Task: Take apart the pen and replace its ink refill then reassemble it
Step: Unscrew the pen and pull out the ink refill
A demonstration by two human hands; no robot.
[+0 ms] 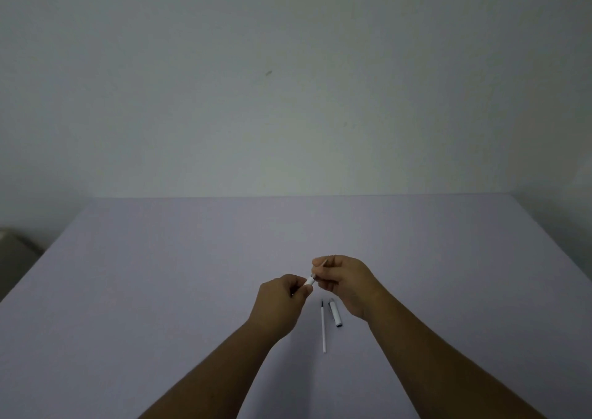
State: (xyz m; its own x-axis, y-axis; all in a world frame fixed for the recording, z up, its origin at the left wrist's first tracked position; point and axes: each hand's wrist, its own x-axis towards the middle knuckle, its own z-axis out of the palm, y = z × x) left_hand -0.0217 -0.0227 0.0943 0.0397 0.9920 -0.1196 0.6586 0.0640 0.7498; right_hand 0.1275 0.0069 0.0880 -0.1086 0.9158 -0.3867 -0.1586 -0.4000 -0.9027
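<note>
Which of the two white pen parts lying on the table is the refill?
The long thin stick, on the left, with a dark tip at its far end. The other piece, the pen cap, is shorter and thicker, and lies just right of it, beside the right hand.

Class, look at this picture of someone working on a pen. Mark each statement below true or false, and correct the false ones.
1. Both hands hold parts of the pen above the table. True: the left hand holds the white barrel and the right hand meets it.
2. A thin white refill lies on the table. True: the refill lies between the forearms.
3. The pen cap is on the pen. False: the cap lies on the table, right of the refill.
4. The refill and cap lie left of the left hand. False: they lie to its right.
</note>
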